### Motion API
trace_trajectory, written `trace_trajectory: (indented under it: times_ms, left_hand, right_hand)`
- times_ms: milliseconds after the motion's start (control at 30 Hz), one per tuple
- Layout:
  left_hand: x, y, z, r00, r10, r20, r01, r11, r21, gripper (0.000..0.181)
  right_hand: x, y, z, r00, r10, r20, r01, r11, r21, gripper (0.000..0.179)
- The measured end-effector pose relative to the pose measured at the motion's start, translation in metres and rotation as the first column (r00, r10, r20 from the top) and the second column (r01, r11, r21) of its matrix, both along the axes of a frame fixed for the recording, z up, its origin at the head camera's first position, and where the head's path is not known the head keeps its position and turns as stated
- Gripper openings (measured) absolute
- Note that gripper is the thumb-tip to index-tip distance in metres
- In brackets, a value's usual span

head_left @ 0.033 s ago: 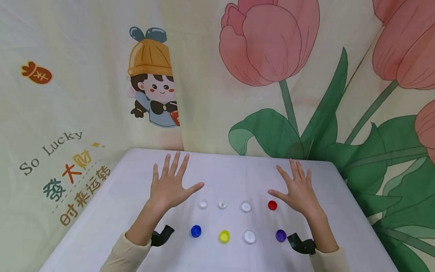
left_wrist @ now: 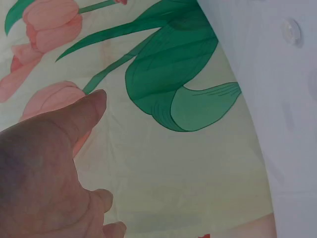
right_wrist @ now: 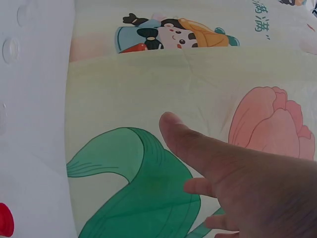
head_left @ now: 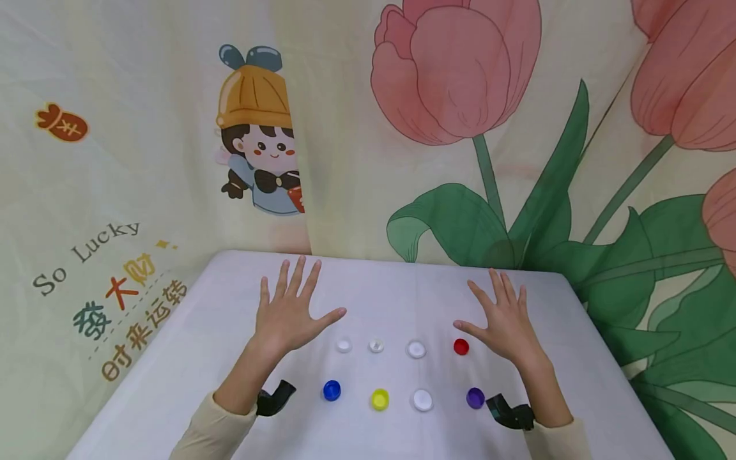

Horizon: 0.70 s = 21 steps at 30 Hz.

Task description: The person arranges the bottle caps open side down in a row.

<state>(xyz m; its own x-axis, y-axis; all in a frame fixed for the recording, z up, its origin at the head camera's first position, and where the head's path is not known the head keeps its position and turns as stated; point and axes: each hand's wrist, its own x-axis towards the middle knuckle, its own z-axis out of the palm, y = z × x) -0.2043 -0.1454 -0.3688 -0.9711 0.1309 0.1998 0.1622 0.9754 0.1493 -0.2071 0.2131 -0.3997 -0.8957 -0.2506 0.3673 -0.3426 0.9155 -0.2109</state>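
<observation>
My left hand is held over the table's left side, fingers and thumb spread, holding nothing. On the right, my other hand is likewise spread and holds nothing; a red cap lies just left of it. Several bottle caps lie in two rows between the hands. The far row also has a translucent white cap, a small clear-white one and a wider white cap. Nearer are a blue cap, a yellow cap, a white cap and a purple cap.
A white cloth covers the table. Behind it hangs a printed curtain with tulips, a cartoon figure and lettering. A black wrist mount sits on the left wrist and another mount on the right, close to the purple cap.
</observation>
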Motion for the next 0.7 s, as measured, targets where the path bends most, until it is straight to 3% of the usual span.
trace_trajectory:
  times_ms: [100,233,333,433,600,700]
  left_hand:
    - [0.0,0.006,-0.002,1.0,-0.002,-0.024,0.003,0.999,0.034,0.092]
    - [0.003,0.032,-0.011,0.995,-0.026,-0.095,0.04,0.987,0.153,0.085]
    - [0.004,0.055,-0.022,0.982,-0.061,-0.179,0.103,0.967,0.234,0.078]
    - [0.007,0.076,-0.037,0.958,-0.1,-0.27,0.176,0.945,0.275,0.07]
    - [0.017,0.113,-0.067,0.937,-0.176,-0.303,0.266,0.919,0.292,0.057]
    - [0.025,0.136,-0.086,0.928,-0.233,-0.293,0.317,0.905,0.284,0.055]
  right_hand:
    - [0.002,0.0,-0.001,1.0,0.012,0.009,-0.012,1.0,-0.017,0.074]
    - [0.009,0.001,-0.004,0.999,0.026,0.022,-0.024,0.996,-0.087,0.064]
    - [0.017,0.003,-0.006,1.0,0.011,0.025,-0.007,0.987,-0.159,0.056]
    - [0.026,0.006,-0.012,0.999,-0.019,0.049,0.03,0.969,-0.243,0.049]
    - [0.043,0.015,-0.038,0.993,-0.07,0.099,0.101,0.926,-0.363,0.043]
    - [0.045,0.026,-0.065,0.99,-0.075,0.116,0.115,0.911,-0.396,0.039]
